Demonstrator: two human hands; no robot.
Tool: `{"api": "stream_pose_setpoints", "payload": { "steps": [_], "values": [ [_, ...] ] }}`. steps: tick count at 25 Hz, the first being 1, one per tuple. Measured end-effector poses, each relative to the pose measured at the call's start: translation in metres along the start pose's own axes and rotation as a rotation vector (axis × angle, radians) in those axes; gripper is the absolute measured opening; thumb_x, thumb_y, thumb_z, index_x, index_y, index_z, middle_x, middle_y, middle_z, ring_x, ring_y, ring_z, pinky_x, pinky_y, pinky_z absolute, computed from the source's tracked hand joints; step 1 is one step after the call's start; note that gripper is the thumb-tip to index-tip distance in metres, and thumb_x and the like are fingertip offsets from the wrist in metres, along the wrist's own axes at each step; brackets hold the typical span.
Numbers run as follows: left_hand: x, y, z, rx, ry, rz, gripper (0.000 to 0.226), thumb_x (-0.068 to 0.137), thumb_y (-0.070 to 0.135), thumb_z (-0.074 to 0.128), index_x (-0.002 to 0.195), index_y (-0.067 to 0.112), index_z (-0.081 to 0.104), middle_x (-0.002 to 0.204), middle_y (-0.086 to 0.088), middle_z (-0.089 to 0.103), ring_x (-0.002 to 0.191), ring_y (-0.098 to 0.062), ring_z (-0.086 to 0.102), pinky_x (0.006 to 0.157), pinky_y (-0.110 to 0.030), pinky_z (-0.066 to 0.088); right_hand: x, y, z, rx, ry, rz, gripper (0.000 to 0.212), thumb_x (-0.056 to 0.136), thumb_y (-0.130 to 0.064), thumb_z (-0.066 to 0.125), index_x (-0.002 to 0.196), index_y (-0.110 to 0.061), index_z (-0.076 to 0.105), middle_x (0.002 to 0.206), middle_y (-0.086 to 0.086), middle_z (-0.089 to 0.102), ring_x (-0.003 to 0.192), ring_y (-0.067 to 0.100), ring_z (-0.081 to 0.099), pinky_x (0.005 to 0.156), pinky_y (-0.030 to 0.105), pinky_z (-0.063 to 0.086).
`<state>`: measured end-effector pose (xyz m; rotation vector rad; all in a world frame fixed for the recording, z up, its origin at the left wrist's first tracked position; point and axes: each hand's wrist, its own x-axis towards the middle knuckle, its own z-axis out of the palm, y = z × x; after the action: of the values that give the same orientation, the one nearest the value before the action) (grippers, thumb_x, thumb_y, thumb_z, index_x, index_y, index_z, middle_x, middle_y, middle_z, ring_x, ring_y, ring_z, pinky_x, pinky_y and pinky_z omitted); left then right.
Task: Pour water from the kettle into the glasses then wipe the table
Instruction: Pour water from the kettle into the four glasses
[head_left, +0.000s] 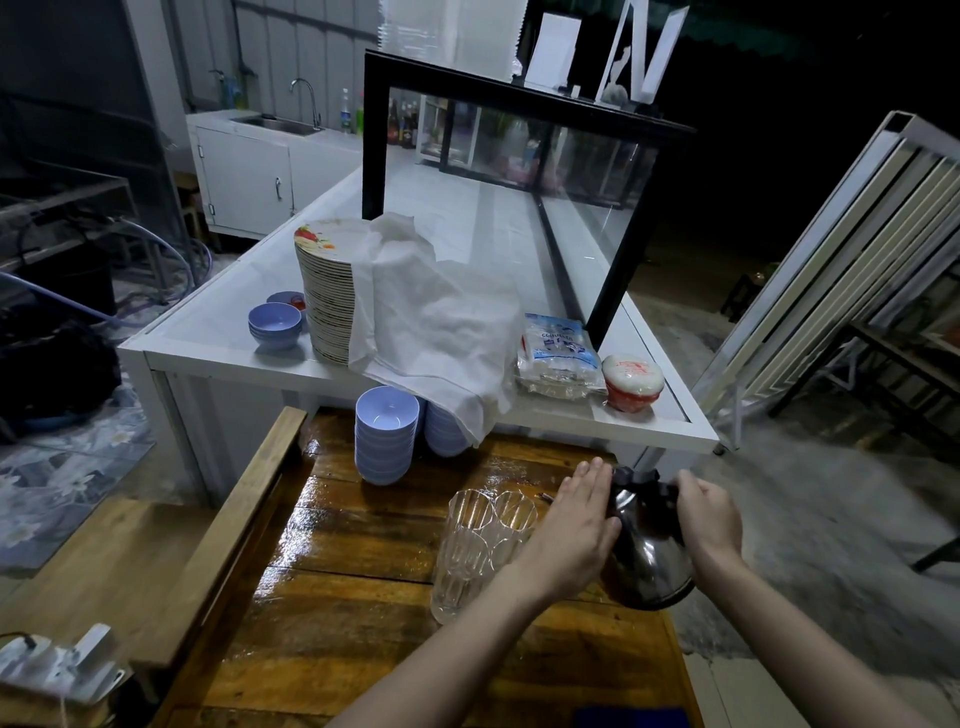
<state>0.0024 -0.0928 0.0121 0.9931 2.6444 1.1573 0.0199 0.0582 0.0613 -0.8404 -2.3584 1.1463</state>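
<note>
A shiny metal kettle (647, 561) stands at the right edge of the wet wooden table (363, 597). My right hand (709, 514) grips its dark handle at the top. My left hand (574, 525) lies flat against the kettle's left side, fingers together and stretched out. Three clear ribbed glasses (470, 545) stand bunched together just left of my left hand; they look empty. A large white cloth (436, 322) is draped over the stack of plates on the white counter behind.
Stacks of lilac bowls (385, 436) stand at the table's far end. On the white counter (218, 332) are a tall plate stack (327, 296), more bowls (274, 325), a plastic packet (558, 353) and a red-and-white tub (632, 382). A wooden bench (119, 566) runs along the left.
</note>
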Motion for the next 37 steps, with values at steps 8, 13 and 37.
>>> {"api": "stream_pose_setpoints", "payload": {
  "steps": [8, 13, 37],
  "values": [
    [-0.004, 0.004, -0.02, -0.011, 0.17, 0.013, 0.089, 0.083, 0.064, 0.002, 0.155, 0.013, 0.011, 0.163, -0.003, 0.009, 0.149, -0.01, -0.002, 0.12, -0.024, -0.005, -0.005, -0.01, 0.014, 0.159, 0.002, 0.051, 0.034, 0.086, -0.031, 0.046, 0.057, -0.015, 0.055, 0.063, 0.007, 0.058, 0.066, 0.026, 0.053, 0.066, 0.039, 0.044],
    [-0.019, -0.011, -0.023, -0.047, 0.235, -0.088, 0.069, 0.103, 0.038, 0.034, 0.154, 0.014, -0.006, 0.162, 0.001, -0.009, 0.147, -0.007, -0.014, 0.12, -0.025, -0.007, -0.008, -0.046, 0.029, -0.025, -0.044, -0.231, 0.039, 0.082, -0.035, 0.039, 0.048, -0.016, 0.045, 0.049, 0.0, 0.049, 0.059, 0.024, 0.048, 0.077, 0.041, 0.039],
    [-0.036, -0.042, -0.011, -0.233, 0.306, -0.246, 0.073, 0.104, 0.039, 0.029, 0.148, 0.015, -0.025, 0.153, 0.004, -0.036, 0.143, -0.008, -0.029, 0.114, -0.019, -0.017, -0.001, -0.089, 0.072, -0.446, -0.15, -0.815, 0.037, 0.092, -0.025, 0.053, 0.062, -0.012, 0.071, 0.059, 0.001, 0.063, 0.069, 0.016, 0.048, 0.074, 0.031, 0.022]
  ]
}}
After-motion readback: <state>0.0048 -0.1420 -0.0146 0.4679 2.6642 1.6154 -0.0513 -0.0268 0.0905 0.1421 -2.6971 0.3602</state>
